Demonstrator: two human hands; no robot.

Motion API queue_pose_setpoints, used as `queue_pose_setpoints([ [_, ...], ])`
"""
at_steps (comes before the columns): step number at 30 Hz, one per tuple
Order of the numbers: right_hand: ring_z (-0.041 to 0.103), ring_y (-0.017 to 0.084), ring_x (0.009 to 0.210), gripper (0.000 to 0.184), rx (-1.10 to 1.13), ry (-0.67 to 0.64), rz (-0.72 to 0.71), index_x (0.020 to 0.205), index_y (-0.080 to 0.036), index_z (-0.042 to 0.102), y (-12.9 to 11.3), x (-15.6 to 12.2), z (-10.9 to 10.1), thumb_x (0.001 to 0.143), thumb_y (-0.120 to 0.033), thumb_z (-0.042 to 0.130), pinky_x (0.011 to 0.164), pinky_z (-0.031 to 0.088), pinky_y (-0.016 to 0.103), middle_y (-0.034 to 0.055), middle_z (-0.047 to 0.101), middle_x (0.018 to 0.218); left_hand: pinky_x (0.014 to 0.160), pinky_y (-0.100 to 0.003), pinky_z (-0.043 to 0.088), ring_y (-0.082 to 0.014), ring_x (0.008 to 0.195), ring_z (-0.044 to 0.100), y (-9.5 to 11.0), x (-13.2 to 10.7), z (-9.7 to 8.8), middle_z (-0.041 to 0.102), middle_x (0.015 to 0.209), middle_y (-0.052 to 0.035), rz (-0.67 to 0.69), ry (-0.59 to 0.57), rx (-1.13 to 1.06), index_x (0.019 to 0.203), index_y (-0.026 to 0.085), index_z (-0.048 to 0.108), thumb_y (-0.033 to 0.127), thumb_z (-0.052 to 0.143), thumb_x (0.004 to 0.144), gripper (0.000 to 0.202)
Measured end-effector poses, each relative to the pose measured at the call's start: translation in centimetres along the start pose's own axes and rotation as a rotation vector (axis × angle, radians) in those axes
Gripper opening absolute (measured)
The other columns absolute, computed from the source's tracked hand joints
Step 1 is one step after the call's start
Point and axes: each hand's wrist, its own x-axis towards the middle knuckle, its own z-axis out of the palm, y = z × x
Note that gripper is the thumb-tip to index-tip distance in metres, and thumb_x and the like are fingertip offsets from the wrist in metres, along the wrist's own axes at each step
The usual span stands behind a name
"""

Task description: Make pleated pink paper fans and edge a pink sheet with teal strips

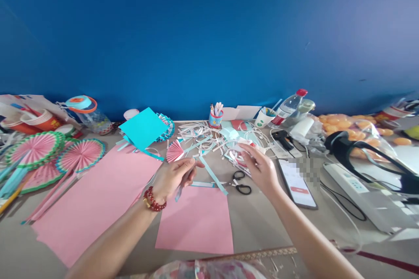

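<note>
My left hand [178, 176], with a red bead bracelet on its wrist, is closed around a light blue paper strip [178, 194] that pokes out below the fingers. Another pale blue strip [213, 175] slants down just right of its fingertips. Beneath this hand lies a pink paper sheet [196, 222]. My right hand [258, 166] reaches over a pile of white and blue paper scraps [203, 137], its fingers bent together at a whitish bit I cannot make out. Black-handled scissors [241, 183] rest between the hands. Beyond the left hand is a small folded pink paper fan [174, 151].
Larger pink sheets [98, 196] lie left, with a turquoise paper square [144, 128] behind them. Round paper fans [81, 156] fill the far left. A pen cup [216, 118] and a bottle [290, 107] stand near the wall. Right are a phone [296, 183] and a power strip [355, 185].
</note>
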Motion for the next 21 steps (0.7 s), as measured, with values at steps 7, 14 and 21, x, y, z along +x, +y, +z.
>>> queue_pose_setpoints([
  [7, 0.070, 0.024, 0.087, 0.064, -0.244, -0.047, -0.087, 0.156, -0.021, 0.021, 0.8, -0.5, 1.1, 0.097, -0.030, 0.044, 0.078, 0.053, 0.035, 0.0076, 0.074, 0.105, 0.058, -0.026, 0.037, -0.0051, 0.046, 0.030, -0.2, -0.4, -0.3, 0.046, 0.065, 0.0029, -0.162, -0.119, -0.304, 0.097, 0.011, 0.071, 0.051, 0.046, 0.095, 0.047],
  [14, 0.060, 0.032, 0.114, 0.054, -0.411, -0.062, -0.120, 0.144, -0.018, 0.045, 3.7, 1.8, 2.8, 0.092, -0.030, 0.051, 0.100, 0.043, 0.049, 0.0141, 0.069, 0.117, 0.054, -0.024, 0.037, -0.0064, 0.049, 0.030, -0.1, -0.6, 0.0, 0.045, 0.067, 0.0019, -0.194, -0.136, -0.320, 0.096, 0.011, 0.071, 0.059, 0.043, 0.093, 0.055],
  [21, 0.062, 0.027, 0.109, 0.033, -0.067, -0.173, -0.106, 0.121, -0.021, 0.063, -1.4, 0.7, 2.9, 0.096, -0.038, 0.051, 0.092, 0.049, 0.040, 0.0117, 0.066, 0.119, 0.057, -0.025, 0.046, -0.0091, 0.057, 0.046, -0.3, -1.4, 0.4, 0.054, 0.075, -0.0015, -0.152, -0.116, -0.109, 0.105, 0.012, 0.068, 0.042, 0.057, 0.088, 0.037],
])
